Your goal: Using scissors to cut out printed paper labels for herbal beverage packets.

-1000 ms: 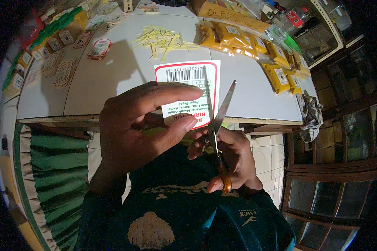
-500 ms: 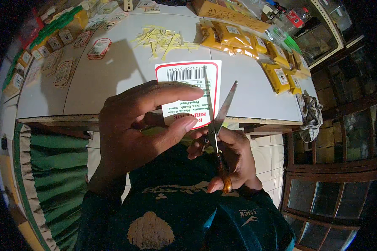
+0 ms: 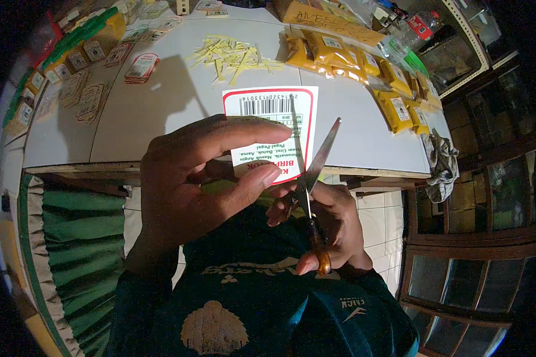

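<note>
My left hand (image 3: 193,178) holds a white, red-bordered label (image 3: 262,152) with a barcode and printing, its index finger and thumb stretched across the front. My right hand (image 3: 339,229) grips scissors (image 3: 320,152) with brown handles; the blades are open, one lying along the label's right-hand side, the other angled out to the right. On the white table beyond lie a loose heap of thin pale-yellow paper strips (image 3: 226,56) and a small stack of red-edged labels (image 3: 141,68).
Boxes with green tops (image 3: 77,59) line the table's left, near more label piles (image 3: 89,102). At right are orange-filled packets (image 3: 399,113), a cardboard piece (image 3: 333,27), plastic bottles (image 3: 417,27) and a crumpled cloth (image 3: 441,163). Wooden glass-paned frames (image 3: 470,276) stand beyond the table's right edge.
The label and the scissors' blade tips have shifted slightly to the right. Both hands keep much the same grip and position.
</note>
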The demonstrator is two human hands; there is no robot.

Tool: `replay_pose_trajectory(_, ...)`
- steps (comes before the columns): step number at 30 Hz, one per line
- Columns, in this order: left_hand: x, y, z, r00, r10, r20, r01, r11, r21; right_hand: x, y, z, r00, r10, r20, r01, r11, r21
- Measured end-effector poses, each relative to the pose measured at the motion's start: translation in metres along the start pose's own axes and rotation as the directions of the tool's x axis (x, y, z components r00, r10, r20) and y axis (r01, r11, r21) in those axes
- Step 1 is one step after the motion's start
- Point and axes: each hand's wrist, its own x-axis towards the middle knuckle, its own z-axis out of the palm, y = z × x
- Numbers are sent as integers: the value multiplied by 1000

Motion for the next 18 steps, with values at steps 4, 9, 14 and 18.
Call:
replay_pose_trajectory(4,1,-1,0,1000,-5,5,5,1000,-16,0,1,0,1000,-7,-1,7,1000,-1)
replay_pose_trajectory(9,0,-3,0,1000,20,2,-20,998,-61,1,-2,-2,1000,-22,23,22,1000,-6)
replay_pose_trajectory(14,0,-1,-1,1000,12,15,-10,996,-85,2,-1,-2,999,-25,48,25,1000,-9)
replay_pose_trajectory(18,2,-2,0,999,22,29,-21,999,-43,0,-1,-1,1000,-17,18,16,999,29)
